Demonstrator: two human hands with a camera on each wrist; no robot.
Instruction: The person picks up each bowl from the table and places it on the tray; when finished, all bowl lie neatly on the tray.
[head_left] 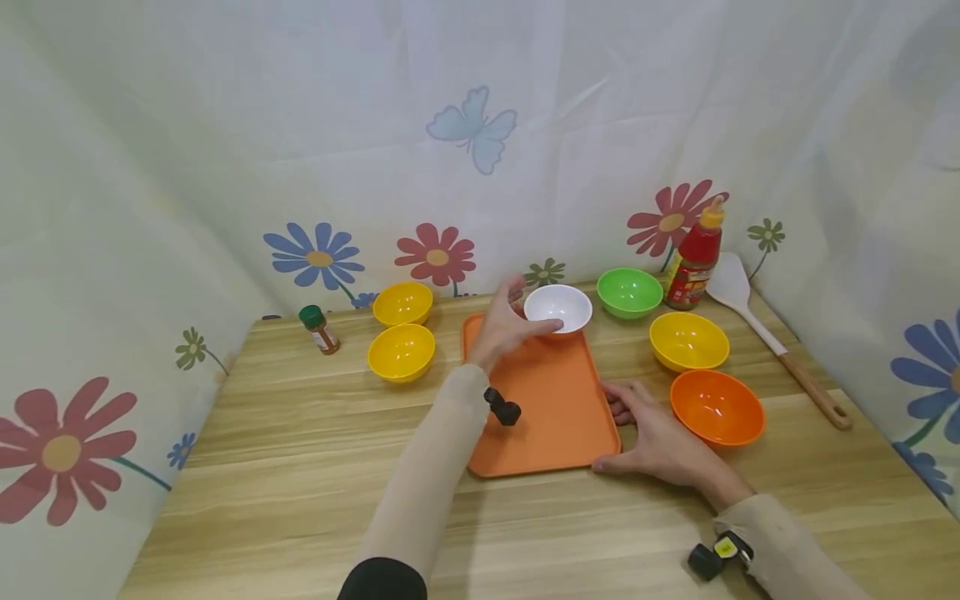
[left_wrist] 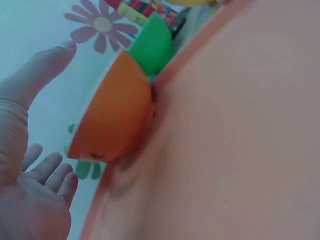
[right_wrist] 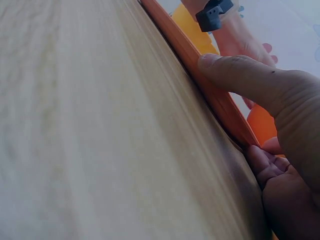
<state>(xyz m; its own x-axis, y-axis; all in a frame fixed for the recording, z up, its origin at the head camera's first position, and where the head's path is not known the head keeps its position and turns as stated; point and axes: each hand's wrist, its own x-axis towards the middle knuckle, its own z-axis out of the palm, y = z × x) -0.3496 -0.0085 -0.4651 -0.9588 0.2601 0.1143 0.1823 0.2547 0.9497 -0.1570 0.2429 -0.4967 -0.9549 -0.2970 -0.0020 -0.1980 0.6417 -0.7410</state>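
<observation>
An orange tray lies on the wooden table, and a bowl, white inside and orange outside, stands at its far end. My left hand is beside that bowl, its thumb in front and fingers behind. In the left wrist view the thumb and fingers are spread, with a gap between them and the bowl. At the tray's near right corner my right hand grips the edge, thumb on the near side and fingers curled at the right side. The right wrist view shows the thumb tip against the tray's rim.
Two yellow bowls and a small green-capped spice jar stand left. Rightward are a green bowl, a yellow bowl, an orange bowl, a red sauce bottle and a spatula. A flowered curtain encloses the table.
</observation>
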